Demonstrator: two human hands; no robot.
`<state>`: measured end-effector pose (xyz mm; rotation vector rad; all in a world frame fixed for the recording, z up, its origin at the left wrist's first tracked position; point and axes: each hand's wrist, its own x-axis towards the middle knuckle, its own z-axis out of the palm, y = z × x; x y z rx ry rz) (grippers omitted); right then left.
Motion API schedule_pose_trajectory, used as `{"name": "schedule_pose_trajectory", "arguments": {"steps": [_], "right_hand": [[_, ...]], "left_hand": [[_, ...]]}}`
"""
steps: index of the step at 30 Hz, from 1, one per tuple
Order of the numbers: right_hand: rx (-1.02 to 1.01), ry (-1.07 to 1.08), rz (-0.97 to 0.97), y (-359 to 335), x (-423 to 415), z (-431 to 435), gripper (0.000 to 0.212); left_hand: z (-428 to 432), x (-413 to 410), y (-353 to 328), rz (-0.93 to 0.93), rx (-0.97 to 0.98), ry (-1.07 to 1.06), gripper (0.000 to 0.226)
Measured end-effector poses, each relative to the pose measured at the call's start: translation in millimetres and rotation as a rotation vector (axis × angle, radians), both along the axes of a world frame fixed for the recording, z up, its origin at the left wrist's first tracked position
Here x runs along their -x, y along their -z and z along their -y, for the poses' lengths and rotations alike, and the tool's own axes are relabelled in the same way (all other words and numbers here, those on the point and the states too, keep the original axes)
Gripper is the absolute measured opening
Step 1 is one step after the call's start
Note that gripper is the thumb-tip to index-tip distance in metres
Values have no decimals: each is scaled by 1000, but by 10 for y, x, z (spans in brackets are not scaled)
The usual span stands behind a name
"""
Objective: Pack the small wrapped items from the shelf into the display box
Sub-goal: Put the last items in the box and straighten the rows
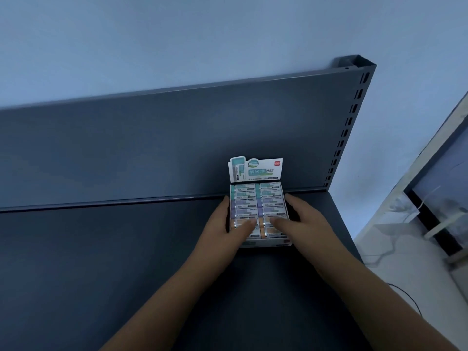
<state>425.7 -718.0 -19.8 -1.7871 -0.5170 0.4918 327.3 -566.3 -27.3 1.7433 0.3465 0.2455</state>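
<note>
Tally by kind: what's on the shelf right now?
display box: 1
hands: 2 (left hand, right hand), both on the box
wrapped items: 2 columns, count hidden under thumbs
Total: 3 countable things

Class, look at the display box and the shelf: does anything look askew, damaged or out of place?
Nothing stands out. The wrapped items lie in two even columns in the display box, its header card stands upright, and the left hand and right hand rest on the front rows.
</note>
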Motion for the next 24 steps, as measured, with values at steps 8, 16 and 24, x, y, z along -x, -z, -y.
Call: {"name": "schedule_pose_trajectory", "arguments": {"steps": [8,16,24], "right_hand": [[264,-87,364,73,72,240,58],[128,61,149,128,68,162,39],[31,211,-9,241,40,102,43]], "left_hand": [[-100,255,158,28,-326,-54,57],[-113,197,86,-98,-143,-131,35],[-67,124,125,-120,130,-241,34]]}}
